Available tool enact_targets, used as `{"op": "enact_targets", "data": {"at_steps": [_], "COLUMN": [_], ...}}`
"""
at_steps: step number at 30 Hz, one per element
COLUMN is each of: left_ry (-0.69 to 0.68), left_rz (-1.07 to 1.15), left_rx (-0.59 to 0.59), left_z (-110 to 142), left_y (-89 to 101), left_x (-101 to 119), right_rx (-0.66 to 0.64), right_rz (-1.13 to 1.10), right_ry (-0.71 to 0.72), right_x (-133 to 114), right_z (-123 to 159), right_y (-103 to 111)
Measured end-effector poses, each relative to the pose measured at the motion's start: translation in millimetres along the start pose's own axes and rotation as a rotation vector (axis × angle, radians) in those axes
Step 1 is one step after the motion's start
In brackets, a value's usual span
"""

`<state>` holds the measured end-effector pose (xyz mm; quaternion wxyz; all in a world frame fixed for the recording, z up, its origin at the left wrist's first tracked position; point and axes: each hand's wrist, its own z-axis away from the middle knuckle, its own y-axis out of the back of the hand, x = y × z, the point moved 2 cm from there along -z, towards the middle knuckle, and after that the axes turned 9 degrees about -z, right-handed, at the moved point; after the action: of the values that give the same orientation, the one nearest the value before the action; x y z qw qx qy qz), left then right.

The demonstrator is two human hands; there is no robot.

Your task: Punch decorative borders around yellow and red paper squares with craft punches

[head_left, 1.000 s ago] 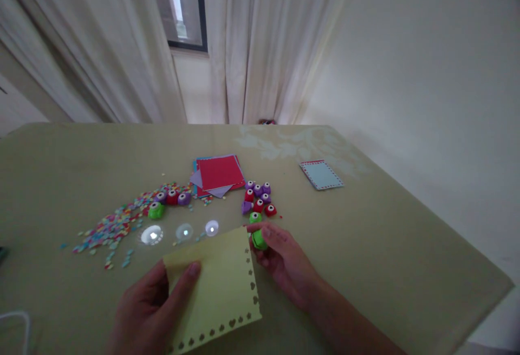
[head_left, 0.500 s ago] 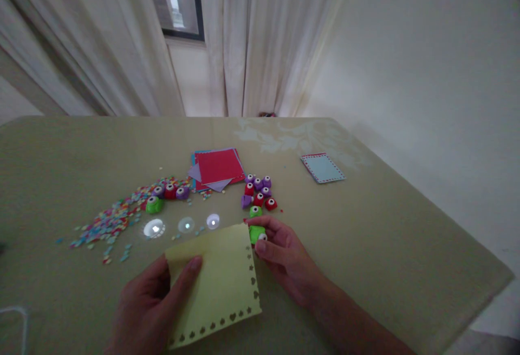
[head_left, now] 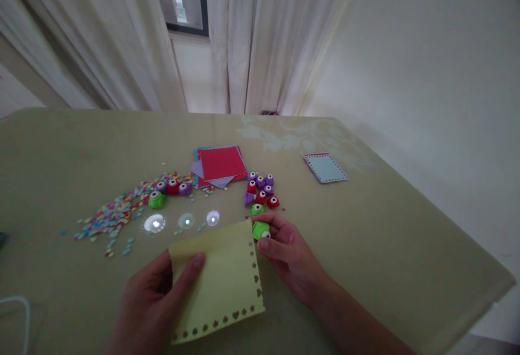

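A square of yellow paper [head_left: 219, 284] is tilted over the table, with small heart, star and other shapes punched along its right and lower edges. My left hand [head_left: 154, 301] grips its left side, thumb on top and fingers underneath. At the paper's upper right edge, my right hand [head_left: 290, 252] holds a green craft punch [head_left: 260, 230] with a white eye-like button between thumb and fingers. The paper's top right corner meets the punch; whether it is inside the slot I cannot tell. Just beyond stands another green punch [head_left: 257, 209].
Several purple and red punches [head_left: 260, 197] cluster behind my right hand. Colourful paper confetti [head_left: 116, 217] spreads at left, beside more punches [head_left: 173, 186]. Coloured sheets [head_left: 223, 163] are stacked at the back; a pale blue punched sheet [head_left: 327, 168] lies right. A white cable [head_left: 26, 317] curves at lower left.
The view has shifted slightly. Both hands keep their hold on the paper and the green punch, with hardly any movement between them.
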<state>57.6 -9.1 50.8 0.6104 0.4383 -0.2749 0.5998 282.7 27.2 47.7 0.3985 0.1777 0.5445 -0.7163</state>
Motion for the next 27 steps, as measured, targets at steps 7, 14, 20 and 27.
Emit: {"op": "enact_targets", "data": {"at_steps": [7,14,20,27], "left_ry": [-0.019,-0.024,0.008,-0.041], "left_rz": [0.006,0.007,0.033,0.077], "left_rx": [0.021,-0.029,-0.086,-0.055], "left_z": [2,1,2,3], "left_y": [-2.1,-4.9,-7.8,-11.6], "left_x": [4,4,2,3], "right_rx": [-0.006,0.023,0.076,0.020], "right_rz": [0.071,0.095,-0.011,0.039], "right_ry": [-0.017,-0.146,-0.204,-0.206], "right_x": [3,5,3,3], "right_z": [-1,-1,0,1], "right_y": [2,4,3,1]}}
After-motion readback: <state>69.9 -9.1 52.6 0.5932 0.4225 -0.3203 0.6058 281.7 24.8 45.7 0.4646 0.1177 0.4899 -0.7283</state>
